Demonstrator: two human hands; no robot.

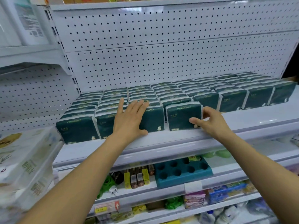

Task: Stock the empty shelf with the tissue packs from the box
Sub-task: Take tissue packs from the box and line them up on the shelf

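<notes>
Your left hand (129, 118) lies flat, fingers straight, against the front tissue packs (111, 125) on the white shelf (178, 139). Just beside it, your right hand (208, 122) pinches one dark green pack (182, 116) by its edge, thumb on the front face. More packs fill the rows behind both hands.

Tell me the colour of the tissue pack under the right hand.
Dark teal green with white side edges, the tissue pack pinched by the right hand; head view.
</notes>
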